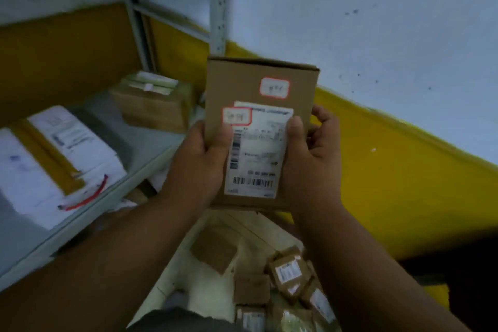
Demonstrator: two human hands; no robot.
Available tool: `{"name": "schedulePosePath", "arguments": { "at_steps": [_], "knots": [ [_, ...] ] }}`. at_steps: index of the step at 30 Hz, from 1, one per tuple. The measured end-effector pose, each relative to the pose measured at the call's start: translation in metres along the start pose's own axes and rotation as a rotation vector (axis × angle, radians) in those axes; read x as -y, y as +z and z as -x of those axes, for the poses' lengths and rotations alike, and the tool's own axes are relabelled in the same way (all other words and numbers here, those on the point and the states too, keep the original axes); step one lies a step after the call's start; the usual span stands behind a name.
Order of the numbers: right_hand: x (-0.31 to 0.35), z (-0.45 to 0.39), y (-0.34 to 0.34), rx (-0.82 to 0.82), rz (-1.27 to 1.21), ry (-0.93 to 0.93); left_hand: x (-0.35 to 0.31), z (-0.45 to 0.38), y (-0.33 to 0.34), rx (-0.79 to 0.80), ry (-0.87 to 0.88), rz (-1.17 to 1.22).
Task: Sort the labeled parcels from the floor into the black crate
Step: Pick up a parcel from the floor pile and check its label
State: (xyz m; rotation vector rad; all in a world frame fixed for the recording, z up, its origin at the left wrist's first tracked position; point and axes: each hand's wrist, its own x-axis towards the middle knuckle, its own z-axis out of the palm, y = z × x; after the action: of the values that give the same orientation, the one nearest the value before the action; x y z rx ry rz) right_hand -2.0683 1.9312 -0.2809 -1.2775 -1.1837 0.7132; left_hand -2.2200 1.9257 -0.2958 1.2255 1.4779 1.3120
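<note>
You hold a box (258,127) upright, label facing you: your left hand (199,162) and right hand (310,153) grip its sides, thumbs pressing the front.

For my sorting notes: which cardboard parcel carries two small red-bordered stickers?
The cardboard box held up by both hands; only it shows two red-bordered stickers above its shipping label.

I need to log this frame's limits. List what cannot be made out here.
- Text on the shipping label of the held box: head view, blurred and too small.
- Marks in the two red-edged stickers: blurred.
- Box's lower corners: covered by the left hand and right hand.
- Black crate: not identifiable.
- Floor parcels: partly cut off by the bottom edge.
</note>
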Motion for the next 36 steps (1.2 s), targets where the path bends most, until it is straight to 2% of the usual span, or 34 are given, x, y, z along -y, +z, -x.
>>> {"name": "schedulePosePath", "arguments": {
  "at_steps": [3,4,7,12,18,21,24,31,33,36],
  "knots": [
    [0.006,0.017,-0.004,0.393,-0.092,0.037,-0.007,0.041,-0.013,-0.26,-0.051,-0.07],
    [0.006,0.026,-0.006,0.478,-0.084,0.007,-0.007,0.058,-0.016,-0.321,-0.076,-0.067],
    [0.012,0.058,-0.006,0.565,-0.095,-0.121,-0.011,0.109,-0.026,-0.464,-0.121,-0.099],
    [0.039,0.125,0.007,0.738,-0.092,-0.189,-0.023,0.197,-0.071,-0.691,-0.131,-0.163],
    [0.084,0.23,0.034,0.933,-0.162,-0.289,-0.033,0.312,-0.135,-0.945,-0.141,-0.121],
    [0.109,0.315,0.053,1.087,-0.262,-0.307,-0.027,0.397,-0.18,-1.083,-0.145,-0.092],
    [0.131,0.435,0.067,1.277,-0.352,-0.317,-0.017,0.509,-0.227,-1.278,-0.18,-0.121],
    [0.178,0.711,0.057,1.619,-0.548,-0.4,-0.003,0.763,-0.308,-1.67,-0.163,-0.099],
    [0.194,0.76,0.053,1.661,-0.533,-0.434,-0.006,0.81,-0.319,-1.7,-0.18,-0.112],
    [0.219,0.813,0.053,1.661,-0.545,-0.58,-0.009,0.866,-0.338,-1.755,-0.253,-0.1]
  ]
}}
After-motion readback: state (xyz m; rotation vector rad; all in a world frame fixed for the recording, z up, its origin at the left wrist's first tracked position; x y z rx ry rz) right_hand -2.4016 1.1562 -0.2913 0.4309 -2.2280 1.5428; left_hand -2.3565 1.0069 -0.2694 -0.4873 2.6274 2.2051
